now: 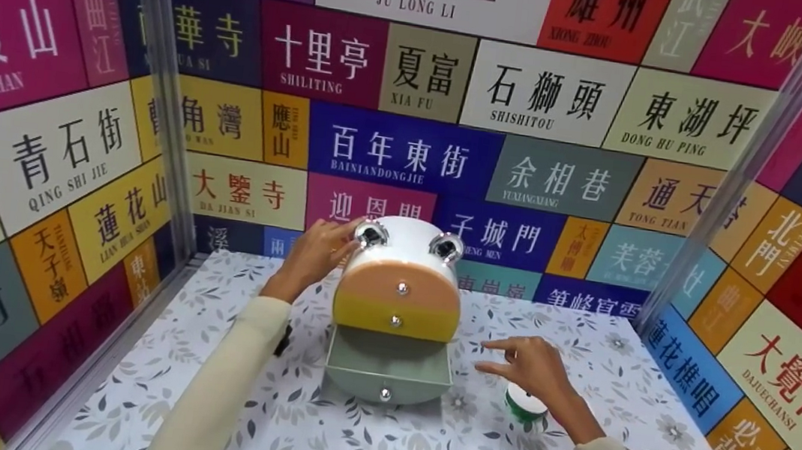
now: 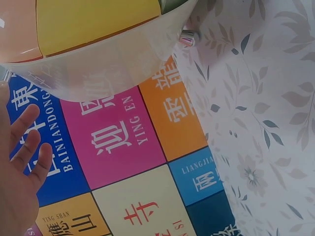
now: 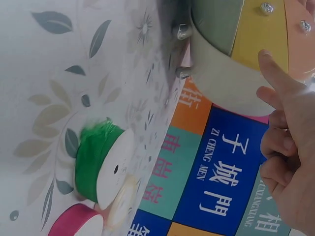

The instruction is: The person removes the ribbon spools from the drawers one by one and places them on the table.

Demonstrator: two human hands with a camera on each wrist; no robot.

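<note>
Hands (image 1: 315, 253) (image 1: 532, 368) open beside drawer box (image 1: 398, 296)

The left arm, in a cream long sleeve (image 1: 221, 378), reaches forward and up, wrist bent, with the left hand (image 1: 315, 251) raised and its fingers (image 2: 30, 142) spread and nearly straight, holding nothing. The right arm, in the same cream sleeve, comes in from the lower right. The right hand (image 1: 531, 372) hovers palm down, index finger (image 3: 275, 73) pointing out straight, the other fingers curled loosely.
</note>
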